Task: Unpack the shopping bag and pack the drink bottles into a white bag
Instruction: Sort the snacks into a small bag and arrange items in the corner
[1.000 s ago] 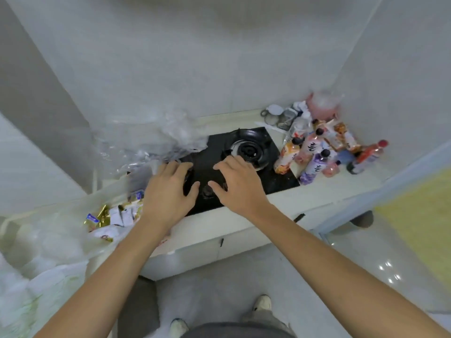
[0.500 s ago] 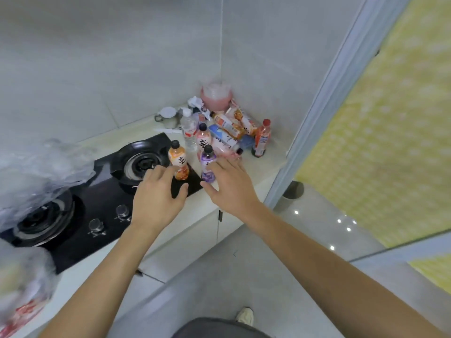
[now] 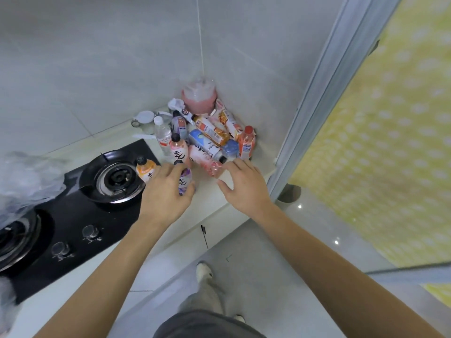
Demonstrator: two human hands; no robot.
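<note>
Several drink bottles crowd the counter corner. My left hand [image 3: 164,193] curls round a purple-label bottle [image 3: 184,182] standing at the stove's right edge, thumb on its right side. An orange bottle [image 3: 145,169] stands just left of that hand, with a pink bottle [image 3: 179,152] behind. My right hand [image 3: 244,187] hovers open with fingers spread; its fingertips are near a pink bottle lying on its side [image 3: 206,163] and a blue-label bottle [image 3: 207,145]. A red-capped bottle [image 3: 247,142] stands at the right of the pile.
A black gas stove [image 3: 73,215] fills the counter's left half, with crumpled clear plastic bag [image 3: 26,181] over its left burner. A pink jar [image 3: 199,97] and a mug [image 3: 144,118] sit against the tiled wall. A door frame [image 3: 305,123] bounds the counter's right end.
The view has swung right from the stove to the bottle pile. Both hands moved forward; the left one closed round the purple bottle, the right one reached toward the lying bottles.
</note>
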